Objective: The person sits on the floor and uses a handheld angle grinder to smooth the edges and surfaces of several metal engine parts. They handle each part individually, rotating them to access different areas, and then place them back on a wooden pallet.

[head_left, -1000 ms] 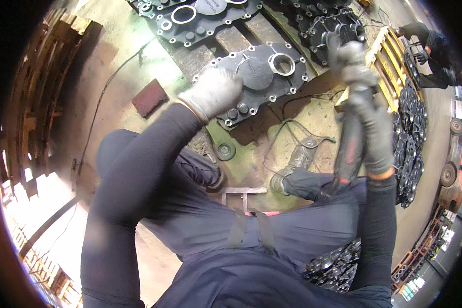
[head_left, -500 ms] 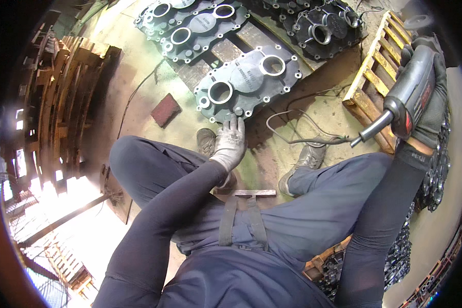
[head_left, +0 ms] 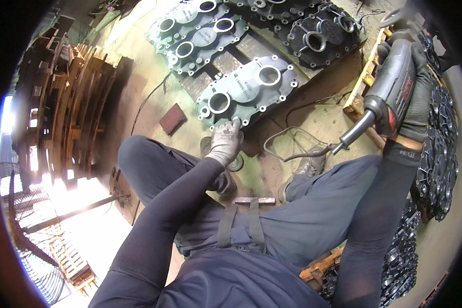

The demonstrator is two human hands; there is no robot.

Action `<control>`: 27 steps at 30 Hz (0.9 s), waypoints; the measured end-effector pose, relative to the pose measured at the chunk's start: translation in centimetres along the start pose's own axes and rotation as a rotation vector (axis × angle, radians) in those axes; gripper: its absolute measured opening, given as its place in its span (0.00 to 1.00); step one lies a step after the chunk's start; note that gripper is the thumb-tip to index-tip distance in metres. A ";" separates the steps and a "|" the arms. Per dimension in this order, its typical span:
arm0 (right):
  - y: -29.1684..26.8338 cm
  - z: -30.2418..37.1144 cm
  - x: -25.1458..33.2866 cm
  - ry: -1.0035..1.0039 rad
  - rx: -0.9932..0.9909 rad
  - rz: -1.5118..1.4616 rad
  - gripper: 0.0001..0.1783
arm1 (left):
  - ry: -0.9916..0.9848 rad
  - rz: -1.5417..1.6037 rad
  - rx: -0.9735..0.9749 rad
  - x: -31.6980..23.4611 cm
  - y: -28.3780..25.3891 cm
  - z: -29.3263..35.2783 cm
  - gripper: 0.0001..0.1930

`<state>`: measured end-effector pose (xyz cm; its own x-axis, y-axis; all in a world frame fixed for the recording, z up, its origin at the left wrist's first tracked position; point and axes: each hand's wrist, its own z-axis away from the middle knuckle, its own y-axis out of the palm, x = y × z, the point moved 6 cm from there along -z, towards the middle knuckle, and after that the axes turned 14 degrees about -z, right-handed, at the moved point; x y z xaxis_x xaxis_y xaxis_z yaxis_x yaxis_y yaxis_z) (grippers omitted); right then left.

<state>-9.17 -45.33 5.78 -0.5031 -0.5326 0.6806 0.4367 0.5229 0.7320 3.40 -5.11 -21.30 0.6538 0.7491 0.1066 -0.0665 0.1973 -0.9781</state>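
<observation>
my gloved left hand (head_left: 225, 142) rests open-fingered on the grey-green cast metal cover plate (head_left: 246, 90); my right hand (head_left: 413, 97) grips the grey power grinder (head_left: 390, 97), raised clear; it must come down onto the plate next.

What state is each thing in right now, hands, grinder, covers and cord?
Left hand: gloved, fingertips on near cover's edge.
Right hand: gloved, gripping grinder.
Grinder: raised, off the work.
Near cover: lying flat.
Cord: slack, looped on floor.

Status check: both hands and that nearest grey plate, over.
Left hand gloved, fingertips on the grey cast cover plate. Right hand gripping corded angle grinder, raised clear. Cord trailing across floor.
</observation>
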 end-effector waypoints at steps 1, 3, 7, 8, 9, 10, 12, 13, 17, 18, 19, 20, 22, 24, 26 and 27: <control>-0.3 -0.2 0.1 0.010 0.046 0.010 0.26 | -0.008 0.043 0.004 0.1 -0.2 -1.4 0.21; -0.7 0.0 -0.1 0.032 -0.023 -0.035 0.28 | 0.006 0.094 -0.172 0.0 -1.4 -3.5 0.23; -2.2 -0.4 -0.7 0.061 -0.063 -0.073 0.29 | 0.036 0.189 -0.256 -1.6 -3.3 -8.1 0.25; -2.3 -0.4 -0.4 0.054 -0.065 -0.068 0.29 | 0.067 0.224 -0.287 -2.6 -3.8 -9.4 0.25; -1.9 0.0 -0.3 0.069 -0.053 -0.084 0.29 | 0.102 0.246 -0.294 -3.4 -3.6 -10.8 0.24; -1.8 0.1 0.0 0.075 -0.027 -0.090 0.29 | 0.144 0.259 -0.301 -4.1 -3.5 -12.2 0.24; -2.2 0.0 0.3 0.070 -0.038 -0.098 0.29 | 0.196 0.255 -0.342 -6.5 -3.3 -14.3 0.24; -2.2 -0.2 0.4 0.060 -0.068 -0.112 0.28 | 0.200 0.266 -0.347 -7.3 -3.3 -15.4 0.26; -1.6 -0.2 -0.5 0.050 -0.139 -0.119 0.28 | 0.061 0.161 -0.212 -7.8 0.1 -18.9 0.27; -1.7 -0.1 -0.5 0.047 -0.152 -0.107 0.27 | 0.035 0.115 -0.147 -8.4 0.3 -19.4 0.26; -1.5 -0.1 -0.5 0.037 -0.161 -0.095 0.27 | 0.007 0.067 -0.082 -8.7 0.5 -19.8 0.26; -1.2 -0.1 -0.6 0.024 -0.161 -0.071 0.26 | 0.012 0.061 -0.084 -9.0 0.5 -20.0 0.27; -0.4 0.0 -0.8 0.006 -0.158 -0.029 0.24 | 0.013 0.044 -0.088 -9.0 0.4 -20.1 0.29; -0.8 0.1 -0.9 0.077 -0.157 -0.034 0.20 | 0.029 0.023 -0.056 -9.9 -0.3 -19.8 0.36; -1.0 -0.1 -1.2 0.125 -0.189 -0.026 0.23 | 0.054 -0.016 -0.082 -10.6 -0.8 -18.9 0.44; -1.1 -0.1 -1.4 0.148 -0.202 -0.022 0.24 | 0.073 -0.043 -0.124 -10.8 -1.0 -18.2 0.48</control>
<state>-8.84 -45.24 4.07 -0.4060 -0.6417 0.6506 0.5749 0.3741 0.7277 10.10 -24.95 -24.73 0.7071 0.6930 0.1403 0.0532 0.1456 -0.9879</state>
